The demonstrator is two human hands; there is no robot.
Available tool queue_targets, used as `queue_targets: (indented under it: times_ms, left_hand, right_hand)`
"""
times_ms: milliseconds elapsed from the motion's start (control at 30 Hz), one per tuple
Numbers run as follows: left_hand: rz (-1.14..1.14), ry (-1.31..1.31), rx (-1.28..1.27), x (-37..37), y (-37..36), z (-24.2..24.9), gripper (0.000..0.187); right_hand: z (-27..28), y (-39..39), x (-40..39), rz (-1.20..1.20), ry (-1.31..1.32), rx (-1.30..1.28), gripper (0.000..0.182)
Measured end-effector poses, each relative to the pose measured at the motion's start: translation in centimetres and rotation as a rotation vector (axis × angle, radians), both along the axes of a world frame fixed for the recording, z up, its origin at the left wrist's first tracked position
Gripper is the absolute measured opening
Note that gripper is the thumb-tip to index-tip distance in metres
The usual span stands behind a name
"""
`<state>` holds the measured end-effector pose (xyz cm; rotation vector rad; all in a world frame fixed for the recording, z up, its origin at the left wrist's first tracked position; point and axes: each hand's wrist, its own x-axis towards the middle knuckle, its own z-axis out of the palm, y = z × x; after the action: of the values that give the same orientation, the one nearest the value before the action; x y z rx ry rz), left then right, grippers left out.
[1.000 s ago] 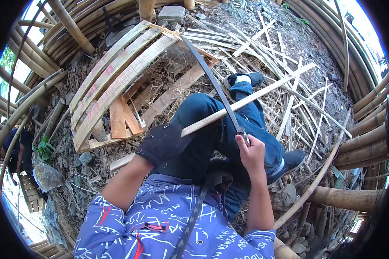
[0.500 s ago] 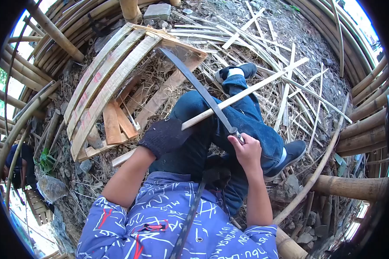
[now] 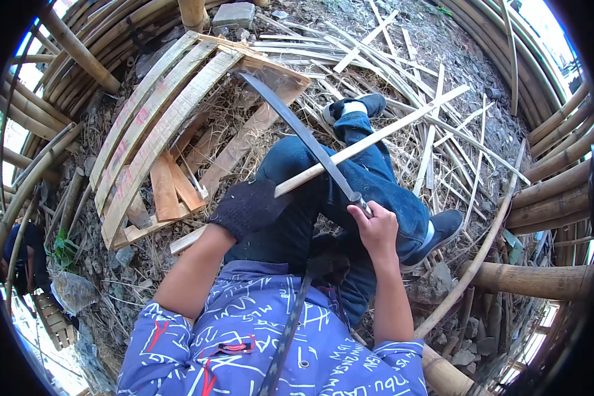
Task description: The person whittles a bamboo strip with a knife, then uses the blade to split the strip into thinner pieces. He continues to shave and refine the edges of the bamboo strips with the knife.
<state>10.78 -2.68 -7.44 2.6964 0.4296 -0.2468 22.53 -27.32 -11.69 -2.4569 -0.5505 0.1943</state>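
Note:
My left hand [image 3: 247, 208], in a dark knit glove, is closed around the near end of a bamboo strip [image 3: 389, 132] that slants up to the right over my legs. More of the strip shows below the glove, by my forearm. My bare right hand [image 3: 376, 223] grips the handle of a machete [image 3: 300, 129], thumb on top near the blade's base. The long dark blade points up and left and crosses over the strip above my lap. Its tip overlaps the edge of a wooden pallet [image 3: 155, 122] in this view.
Several cut bamboo strips [image 3: 435, 142] litter the ground ahead and to the right. Bamboo poles [image 3: 541, 280] line both sides. A concrete block [image 3: 233, 14] lies at the back. At the far left, another person [image 3: 30, 254] bends near a slatted wooden piece [image 3: 54, 320].
The view has shifted slightly, moving the surroundings a little left. Both hands keep their grips, and the machete and strip stay crossed in nearly the same pose.

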Motion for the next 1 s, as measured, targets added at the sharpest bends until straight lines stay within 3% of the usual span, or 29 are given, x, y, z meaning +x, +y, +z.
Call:
queue_targets:
  times_ms: [267,600,667,767,1000]
  left_hand:
    - [0.037,-0.049,0.001,-0.5,0.0,-0.6,0.047]
    - [0.02,-0.118,0.003,-0.7,0.0,-0.6,0.047]
    - [0.023,-0.134,-0.009,-1.0,0.1,-0.7,0.047]
    - [0.032,-0.197,0.006,-1.4,0.3,-0.4,0.047]
    - [0.046,-0.208,0.006,-0.9,0.0,-1.4,0.049]
  right_hand:
    - [-0.4,-1.2,0.6,0.004,-0.188,-0.103,0.061]
    - [-0.3,-2.1,1.0,-0.018,-0.166,-0.081,0.063]
    - [-0.8,-2.7,1.5,-0.031,-0.291,-0.118,0.062]
    - [-0.9,-5.2,4.4,-0.215,-0.098,-0.057,0.064]
    - [-1.4,-6.4,5.7,-0.348,-0.062,0.175,0.063]
